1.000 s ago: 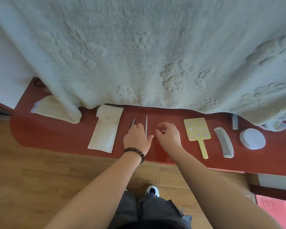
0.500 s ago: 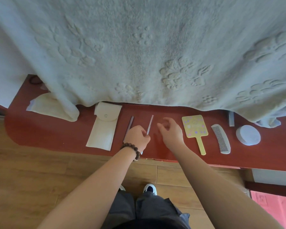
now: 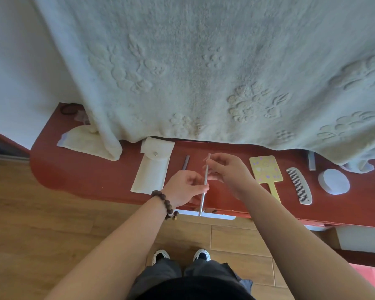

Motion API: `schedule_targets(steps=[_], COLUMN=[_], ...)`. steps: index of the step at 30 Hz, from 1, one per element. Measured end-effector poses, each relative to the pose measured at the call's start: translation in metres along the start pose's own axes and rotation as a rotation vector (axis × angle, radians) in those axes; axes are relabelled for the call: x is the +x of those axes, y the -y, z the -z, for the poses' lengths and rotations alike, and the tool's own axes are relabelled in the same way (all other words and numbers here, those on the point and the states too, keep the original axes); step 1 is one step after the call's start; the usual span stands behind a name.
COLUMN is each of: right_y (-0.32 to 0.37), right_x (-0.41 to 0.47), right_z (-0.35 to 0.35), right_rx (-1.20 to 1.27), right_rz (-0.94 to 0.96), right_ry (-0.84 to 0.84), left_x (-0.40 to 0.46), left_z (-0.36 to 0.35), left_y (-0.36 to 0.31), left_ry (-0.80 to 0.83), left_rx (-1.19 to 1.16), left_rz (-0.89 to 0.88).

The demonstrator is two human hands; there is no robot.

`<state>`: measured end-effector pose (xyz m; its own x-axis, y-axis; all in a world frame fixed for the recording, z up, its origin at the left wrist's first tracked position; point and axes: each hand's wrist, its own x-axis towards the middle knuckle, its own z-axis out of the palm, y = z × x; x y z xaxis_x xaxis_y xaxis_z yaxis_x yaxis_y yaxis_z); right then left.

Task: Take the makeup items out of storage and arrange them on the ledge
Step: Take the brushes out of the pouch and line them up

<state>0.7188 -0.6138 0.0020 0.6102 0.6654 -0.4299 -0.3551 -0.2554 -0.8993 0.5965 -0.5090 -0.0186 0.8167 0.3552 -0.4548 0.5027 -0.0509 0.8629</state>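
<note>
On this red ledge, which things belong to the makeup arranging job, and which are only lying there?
Job: thin stick held by both hands (left, right); grey pencil; white pouch; yellow mirror; comb; round white case.

Lying about: hanging blanket; hair tie.

- A pale embossed blanket (image 3: pixel 204 68) hung down over the back edge of the red ledge (image 3: pixel 91 176).
- A white wall (image 3: pixel 15 68) stood at the far left.
- The wood-plank floor (image 3: pixel 41 230) lay below in warm brown, evenly lit by soft daylight.
- A pink patch (image 3: pixel 368 276) showed at the lower right corner.
</note>
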Motion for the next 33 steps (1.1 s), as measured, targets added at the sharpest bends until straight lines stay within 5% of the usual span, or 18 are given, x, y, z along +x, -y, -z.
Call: schedule_targets(steps=[5,10,19,26,33], right_y=[-0.004,0.029,-0.011,-0.049,-0.064], right_x=[0.001,0.033,0.032,0.037,0.046], right_z=[-0.007,0.017,0.026,0.02,0.018], right_rx=[-0.031,0.127,-0.21,-0.568,-0.702], right_rz=[0.024,0.149,0.014,-0.087,-0.098], right_ry=[-0.077,-0.331,-0.271,-0.352,-0.399], left_x=[0.001,-0.012,0.042,0.073,0.072], left_z=[0.004,-0.008,-0.009,-0.02,-0.036], left_y=[-0.008,0.024,0.017,0.009,0.022], left_ry=[0.007,0.176,-0.191,-0.299,-0.339], left_rx=[-0.022,0.155,0.231,0.516,0.564], left_rz=[0.027,0.142,0.029,0.016,0.014])
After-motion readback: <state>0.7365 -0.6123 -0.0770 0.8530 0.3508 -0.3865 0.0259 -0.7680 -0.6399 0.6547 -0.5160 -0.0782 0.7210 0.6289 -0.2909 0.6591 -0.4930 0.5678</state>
